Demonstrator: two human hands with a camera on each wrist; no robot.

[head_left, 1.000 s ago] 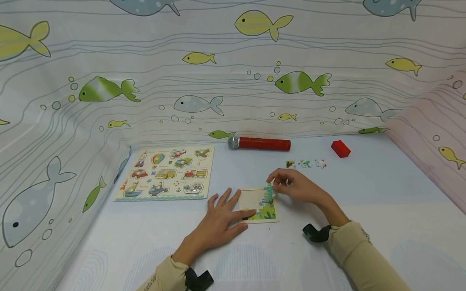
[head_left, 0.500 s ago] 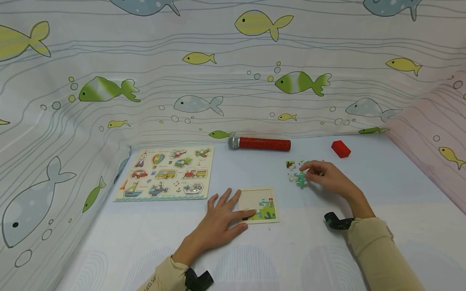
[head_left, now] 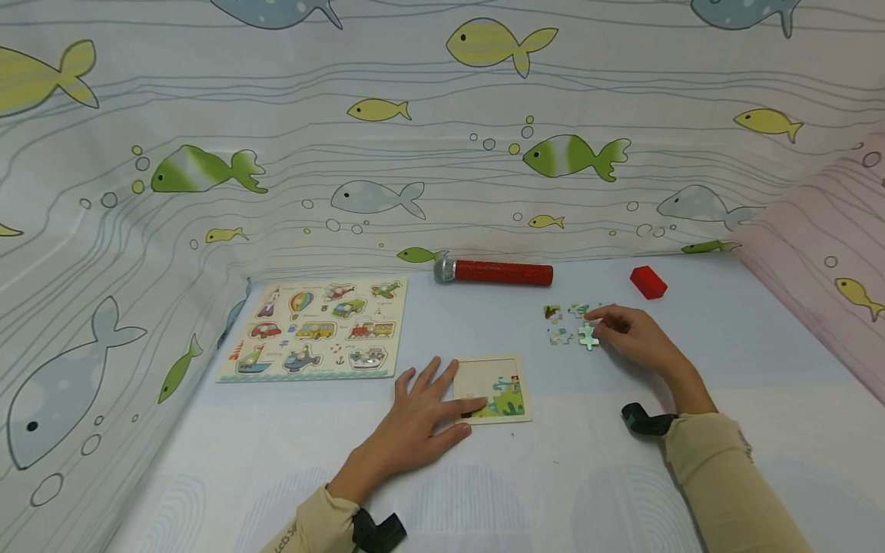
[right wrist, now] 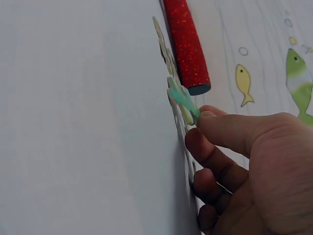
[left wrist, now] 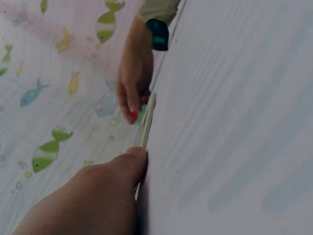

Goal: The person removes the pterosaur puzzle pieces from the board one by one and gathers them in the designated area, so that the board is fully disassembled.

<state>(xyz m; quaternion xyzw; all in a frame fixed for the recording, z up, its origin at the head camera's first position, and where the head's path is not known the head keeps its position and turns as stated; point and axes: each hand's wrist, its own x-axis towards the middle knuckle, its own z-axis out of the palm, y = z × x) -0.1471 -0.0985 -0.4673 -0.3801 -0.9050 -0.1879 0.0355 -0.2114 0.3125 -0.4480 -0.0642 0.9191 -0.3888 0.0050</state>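
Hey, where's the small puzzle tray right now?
In the head view, the small puzzle tray lies just below centre, partly covered by the left hand, to the right of the larger vehicle puzzle board.

The head view looks forward and down across the worktop [head_left: 477,322]. Both wrist views look low and sideways, close behind the left hand [left wrist: 98,191] and right hand [right wrist: 254,161]; head and right wrist share the microphone [right wrist: 187,46].

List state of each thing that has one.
Puzzle tray: flat, partly filled
Green puzzle piece: pinched
Loose pieces: outside puzzle tray
Left hand: spread, touching puzzle tray
Right hand: pinching green puzzle piece
Vehicle board: lying flat
Microphone: lying on its side
Red block: unheld
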